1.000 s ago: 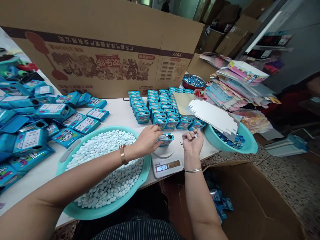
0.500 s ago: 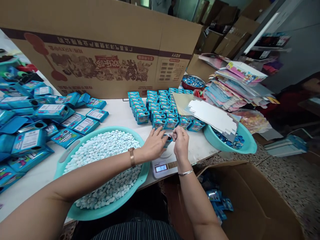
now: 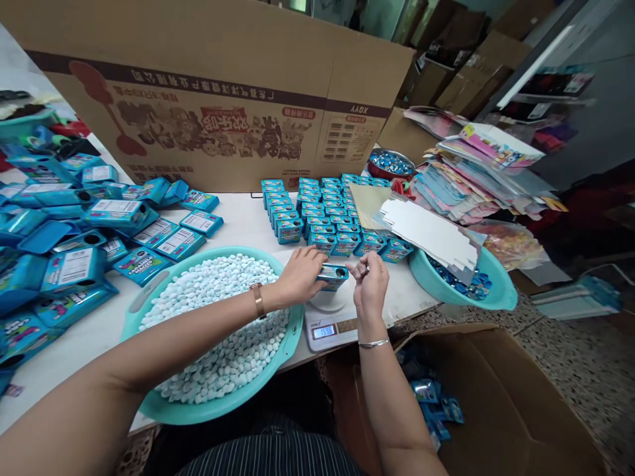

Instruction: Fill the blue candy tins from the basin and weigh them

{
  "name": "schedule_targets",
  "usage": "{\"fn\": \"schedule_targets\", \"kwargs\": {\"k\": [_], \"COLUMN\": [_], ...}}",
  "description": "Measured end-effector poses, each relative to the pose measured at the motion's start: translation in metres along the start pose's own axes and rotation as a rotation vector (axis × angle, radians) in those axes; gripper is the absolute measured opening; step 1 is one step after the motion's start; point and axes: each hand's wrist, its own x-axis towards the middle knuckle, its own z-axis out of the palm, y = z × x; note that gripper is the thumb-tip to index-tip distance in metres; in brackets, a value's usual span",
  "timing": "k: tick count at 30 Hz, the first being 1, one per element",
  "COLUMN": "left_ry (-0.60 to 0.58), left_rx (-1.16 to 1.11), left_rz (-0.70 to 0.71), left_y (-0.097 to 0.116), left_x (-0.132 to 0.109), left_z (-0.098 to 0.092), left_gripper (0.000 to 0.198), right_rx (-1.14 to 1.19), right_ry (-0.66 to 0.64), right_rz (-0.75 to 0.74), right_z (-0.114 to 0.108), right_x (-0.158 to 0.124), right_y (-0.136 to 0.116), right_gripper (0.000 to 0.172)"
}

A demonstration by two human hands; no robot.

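A small blue candy tin [image 3: 333,277] with an opening in its top stands upright on the white digital scale [image 3: 323,345], whose display is lit. My left hand [image 3: 299,276] grips the tin from the left, thumb in front and fingers behind. Just right of the tin, my right hand [image 3: 371,283] has its fingers curled in; whatever is inside them cannot be made out. Under my left forearm, a turquoise basin [image 3: 214,413] holds many pale round candies [image 3: 198,297].
Rows of blue tins [image 3: 322,221] stand behind the scale. More tins [image 3: 99,211] lie piled at left. White card sheets [image 3: 429,238] overlap a second turquoise basin [image 3: 489,294]. A large carton [image 3: 213,99] walls the back; an opened carton [image 3: 501,390] sits lower right.
My right hand has drawn away from the tin's top to the right, and its opening now shows. My left hand now holds the tin's side. The scale's digits differ. The view has shifted slightly.
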Motion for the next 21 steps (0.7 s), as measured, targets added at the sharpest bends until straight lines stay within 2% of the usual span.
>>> {"fn": "schedule_targets", "kwargs": {"k": [4,8,11,15,17,21], "left_ry": [-0.064,-0.050,-0.044,-0.042,-0.022,0.050], "left_rx": [0.057,0.075,0.085,0.073,0.046,-0.039], "left_rz": [-0.042,-0.074,-0.090,-0.104,-0.114,-0.120], "left_y": [0.000,0.001,0.003,0.002,-0.003,-0.020], "left_x": [0.006,0.011,0.012,0.006,0.000,-0.024], "left_z": [0.007,0.016,0.018,0.009,0.000,-0.019], "left_gripper": [0.058,0.059,0.064,0.080,0.081,0.074], "right_rx": [0.051,0.198,0.250,0.274,0.274,0.260], "right_ry": [0.024,0.056,0.125,0.177,0.174,0.070], "right_rz": [0.046,0.203,0.251,0.310,0.322,0.287], "right_z": [-0.006,-0.013,-0.013,-0.011,-0.011,-0.006], "right_x": [0.007,0.020,0.026,0.030,0.032,0.039], "right_y": [-0.002,-0.009,-0.012,-0.014,-0.014,-0.012], "right_gripper": [0.034,0.031,0.023,0.013,0.009,0.010]}}
